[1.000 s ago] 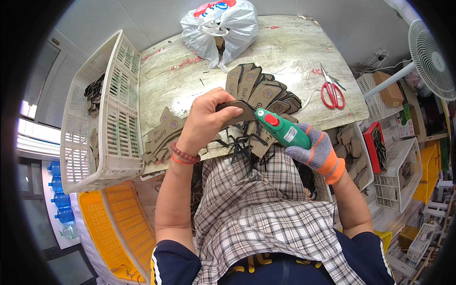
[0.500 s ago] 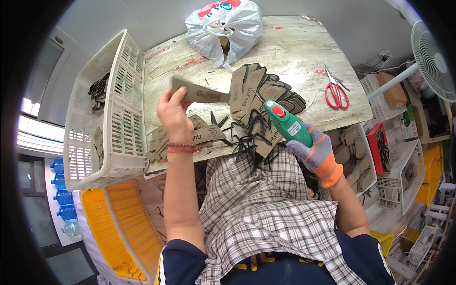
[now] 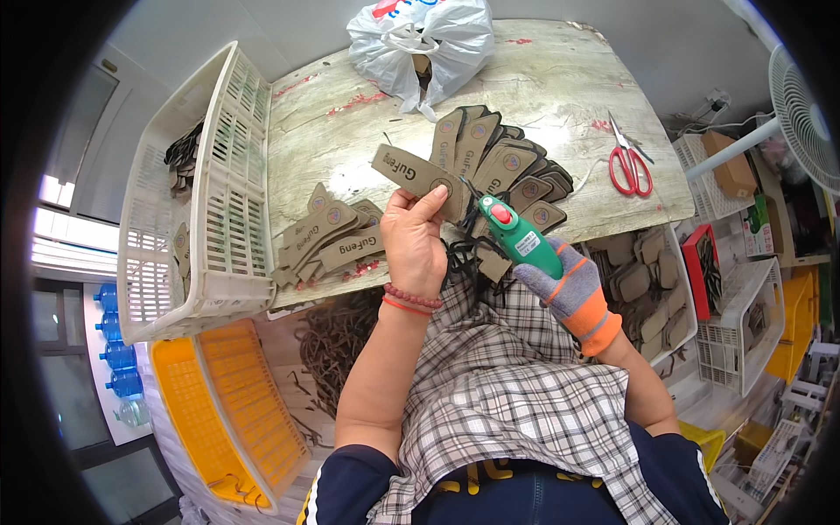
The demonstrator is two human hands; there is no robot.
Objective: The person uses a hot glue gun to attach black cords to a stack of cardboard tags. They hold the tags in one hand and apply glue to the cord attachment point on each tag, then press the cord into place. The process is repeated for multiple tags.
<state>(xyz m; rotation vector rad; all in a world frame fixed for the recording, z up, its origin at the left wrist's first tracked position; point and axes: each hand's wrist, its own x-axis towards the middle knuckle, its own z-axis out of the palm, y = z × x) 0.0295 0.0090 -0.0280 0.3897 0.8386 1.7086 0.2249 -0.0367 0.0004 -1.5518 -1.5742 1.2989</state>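
Note:
My bare left hand [image 3: 413, 241] pinches a long tan printed piece [image 3: 399, 166] with dark edging, thumb on top. In a grey and orange glove, my right hand [image 3: 573, 297] grips a green handheld power tool [image 3: 531, 245] with a red button, which looks like an electric cutter. Its tip meets the dark edge at the right end of the piece; the exact contact is too small to make out. Beyond it fans a pile of similar tan pieces [image 3: 512, 162]. Several more pieces [image 3: 325, 229] lie left of my hand. Black strips [image 3: 462, 261] hang at the table's near edge.
Red-handled scissors [image 3: 626, 171] lie on the table [image 3: 350, 87] at right, a tied white plastic bag [image 3: 446, 52] at the back. A white crate [image 3: 197, 289] stands left, a yellow basket [image 3: 245, 394] below it. Dark strips [image 3: 337, 341] are heaped under the table. A fan [image 3: 801, 105] stands right.
My left hand has come right with a tan piece, bringing its end to the tool's tip. The tool has shifted slightly left and down. More of the left pile shows.

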